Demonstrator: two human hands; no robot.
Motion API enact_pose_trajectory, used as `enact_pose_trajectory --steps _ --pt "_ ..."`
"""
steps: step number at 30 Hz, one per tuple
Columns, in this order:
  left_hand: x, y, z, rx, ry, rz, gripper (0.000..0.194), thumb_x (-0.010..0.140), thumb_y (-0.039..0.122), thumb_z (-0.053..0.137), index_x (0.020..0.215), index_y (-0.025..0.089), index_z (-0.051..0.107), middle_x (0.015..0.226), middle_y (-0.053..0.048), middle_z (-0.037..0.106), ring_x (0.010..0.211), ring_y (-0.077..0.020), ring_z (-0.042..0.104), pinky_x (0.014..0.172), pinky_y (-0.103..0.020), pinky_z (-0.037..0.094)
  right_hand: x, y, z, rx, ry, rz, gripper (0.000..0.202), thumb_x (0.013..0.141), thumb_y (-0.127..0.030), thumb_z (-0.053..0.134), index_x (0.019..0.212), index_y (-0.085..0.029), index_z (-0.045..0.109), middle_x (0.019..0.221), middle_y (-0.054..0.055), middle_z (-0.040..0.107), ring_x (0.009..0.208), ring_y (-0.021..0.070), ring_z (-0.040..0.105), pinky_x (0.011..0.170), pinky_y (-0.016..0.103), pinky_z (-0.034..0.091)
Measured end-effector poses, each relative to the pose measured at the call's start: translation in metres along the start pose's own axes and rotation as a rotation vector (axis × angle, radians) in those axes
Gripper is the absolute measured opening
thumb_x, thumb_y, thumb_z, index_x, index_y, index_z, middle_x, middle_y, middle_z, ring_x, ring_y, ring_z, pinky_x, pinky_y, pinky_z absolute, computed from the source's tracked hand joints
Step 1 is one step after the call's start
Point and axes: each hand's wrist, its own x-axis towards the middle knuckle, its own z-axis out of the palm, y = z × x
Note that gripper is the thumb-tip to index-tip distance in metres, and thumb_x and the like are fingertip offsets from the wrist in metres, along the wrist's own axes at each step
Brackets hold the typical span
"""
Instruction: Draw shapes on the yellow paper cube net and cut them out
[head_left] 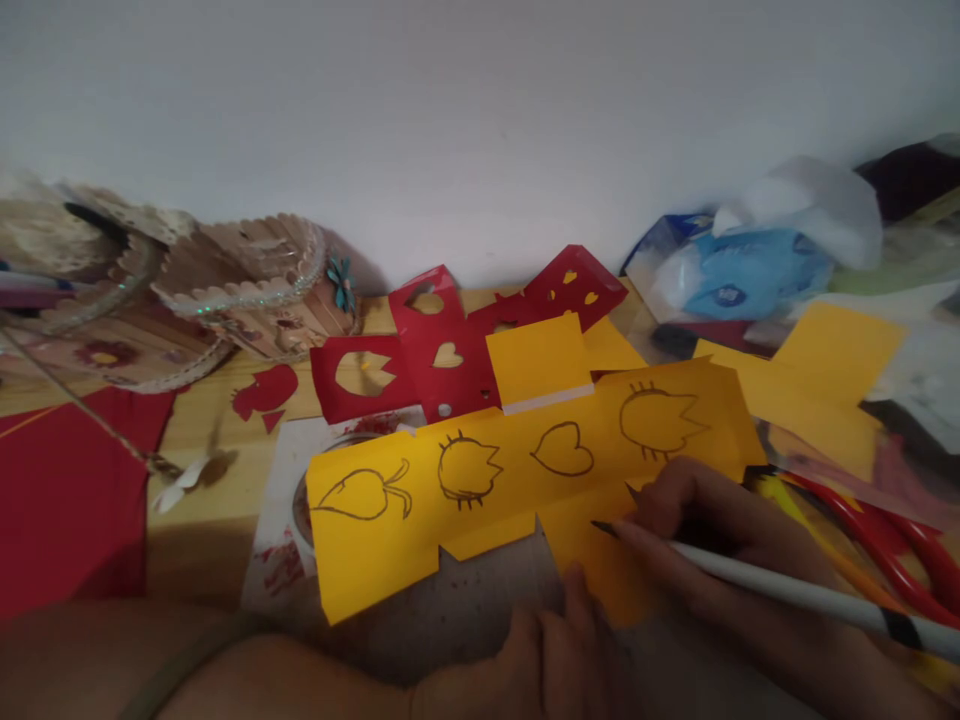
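Note:
A long piece of yellow card (420,560) with notched flaps lies in front of me, bearing dark outlines of a heart, a leaf-like shape with curling lines, and toothed shapes with short strokes. My right hand (720,540) grips a white pencil (795,592), its dark tip over the card's lower flap. At the card's lower edge, my left hand (525,650) has its fingers curled against that same flap; part of the grip is hidden. Behind the drawings lies a red card cutout (412,350) with heart and toothed openings, partly overlapped by a yellow flap (536,360).
Decorated craft-stick containers (262,290) stand at the back left. Red card (75,510) and a small red cut piece (264,395) lie on the left. To the right are red-handled scissors (862,530), yellow card scraps (832,350) and a blue plastic packet (757,270).

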Motion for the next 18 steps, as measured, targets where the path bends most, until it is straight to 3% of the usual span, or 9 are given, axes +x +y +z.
enact_pose_trajectory --steps 7,15,18 --pt "-0.001 0.001 0.000 0.006 0.005 0.006 0.042 0.097 0.007 0.033 0.088 0.018 0.072 0.084 0.007 0.074 0.053 -0.0027 0.056 0.048 -0.011 0.044 -0.007 0.002 -0.001 0.088 -0.172 0.029 0.024 0.080 -0.030 0.060 0.062 -0.026 0.045 0.052 -0.003 0.054 0.043 0.0128 0.047 0.038 0.022 0.036" --pt "0.005 0.000 0.001 0.012 0.038 -0.041 0.046 0.096 0.003 0.030 0.078 0.019 0.068 0.072 0.010 0.073 0.048 -0.0015 0.056 0.044 -0.010 0.042 -0.005 0.011 0.007 0.032 -0.097 -0.033 0.029 0.083 -0.028 0.058 0.061 -0.024 0.040 0.052 -0.005 0.048 0.044 0.0107 0.041 0.040 0.022 0.032" --pt "0.003 -0.001 0.001 0.002 0.029 -0.031 0.044 0.097 0.003 0.030 0.081 0.018 0.068 0.077 0.009 0.074 0.052 -0.0021 0.058 0.047 -0.011 0.043 -0.003 0.013 0.006 -0.023 -0.137 -0.107 0.031 0.084 -0.027 0.057 0.060 -0.024 0.039 0.049 -0.006 0.047 0.041 0.0098 0.040 0.038 0.021 0.031"
